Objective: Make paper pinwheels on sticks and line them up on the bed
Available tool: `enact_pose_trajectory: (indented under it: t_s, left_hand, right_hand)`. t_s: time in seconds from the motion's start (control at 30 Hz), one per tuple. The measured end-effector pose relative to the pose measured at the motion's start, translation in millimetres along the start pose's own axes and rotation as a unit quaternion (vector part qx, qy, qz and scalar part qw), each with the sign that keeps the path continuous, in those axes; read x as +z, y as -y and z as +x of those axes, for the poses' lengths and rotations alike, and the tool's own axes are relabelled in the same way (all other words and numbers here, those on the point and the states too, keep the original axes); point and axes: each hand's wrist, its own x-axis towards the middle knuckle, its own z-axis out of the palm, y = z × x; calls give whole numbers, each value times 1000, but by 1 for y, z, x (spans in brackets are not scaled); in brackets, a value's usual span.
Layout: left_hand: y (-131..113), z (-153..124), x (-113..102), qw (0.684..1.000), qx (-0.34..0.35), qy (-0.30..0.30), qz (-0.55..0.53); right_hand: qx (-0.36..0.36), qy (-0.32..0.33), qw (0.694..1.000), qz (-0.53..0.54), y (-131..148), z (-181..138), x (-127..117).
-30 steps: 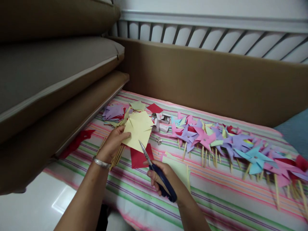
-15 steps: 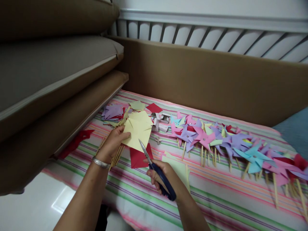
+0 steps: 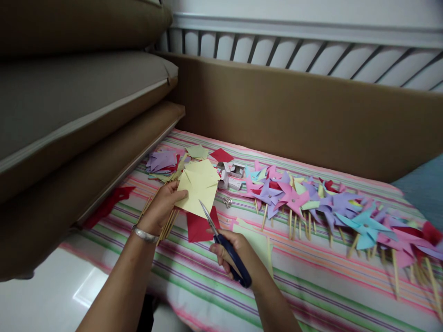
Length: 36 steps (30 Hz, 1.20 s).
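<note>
Right hand, at five o'clock of the yellow paper, had fingers wrapped round scissors, tips over the near edge. Left hand pinched the paper at nine o'clock, fingers clamped, above striped cloth. Beyond, at ten o'clock, lay a coloured pile.

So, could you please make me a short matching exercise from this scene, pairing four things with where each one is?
Column one:
1. Blue-handled scissors
2. Slit yellow paper
3. Silver bracelet
4. Pinwheels

Column two:
A. Around the left wrist
B. Lying on the striped cloth, toward the right of the picture
C. Held in the left hand
D. Held in the right hand

Right pairs: 1-D, 2-C, 3-A, 4-B.
</note>
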Motion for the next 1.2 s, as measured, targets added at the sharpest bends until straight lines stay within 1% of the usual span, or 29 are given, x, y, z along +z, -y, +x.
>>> enact_pose_trajectory:
  t_s: [0.3, 0.37, 0.47, 0.53, 0.6, 0.7, 0.77, 0.83, 0.9, 0.93, 1.0, 1.03, 1.1, 1.2]
  left_hand:
    - [0, 0, 1, 1000, -2, -5, -4]
    - [0, 0, 1, 1000, -8, -8, -7]
    - [0, 0, 2, 1000, -9, -16, -8]
    - [-1, 0, 2, 1000, -3, -28, -10]
    - [-1, 0, 1, 999, 9, -50, -17]
    - [-3, 0, -3, 995, 22, -90, -35]
    - [-4, 0, -5, 994, 13, -99, -37]
    - [-3, -1, -3, 996, -5, -84, -33]
    - [2, -3, 9, 998, -36, -54, -27]
    - [7, -4, 19, 997, -56, -38, -25]
    - [22, -10, 43, 994, -108, -3, -13]
    - [31, -14, 57, 991, -133, 15, -3]
    - [53, -24, 83, 985, -163, 52, 32]
    - [83, -36, 113, 979, -177, 65, 78]
  right_hand:
    - [-10, 4, 1000, -7, 3, -1, 0]
    - [-23, 13, 1000, -4, 0, 1, -1]
    - [-65, 28, 997, -12, -7, 5, -3]
    - [-77, 42, 996, -7, -11, 6, -5]
    - [-64, 63, 996, 4, -13, 5, -9]
    - [-53, 53, 997, -14, -8, -2, -20]
    - [-87, 36, 995, -14, -2, -10, -32]
    - [-160, 18, 987, 12, 6, -22, -45]
    - [-256, -42, 964, 50, 15, -35, -56]
    - [-298, -84, 948, 75, 19, -42, -60]
    - [-353, -156, 914, 122, 26, -54, -66]
    - [-369, -183, 900, 139, 29, -59, -68]
    - [-383, -219, 885, 150, 34, -65, -70]
    - [-377, -240, 884, 138, 36, -69, -73]
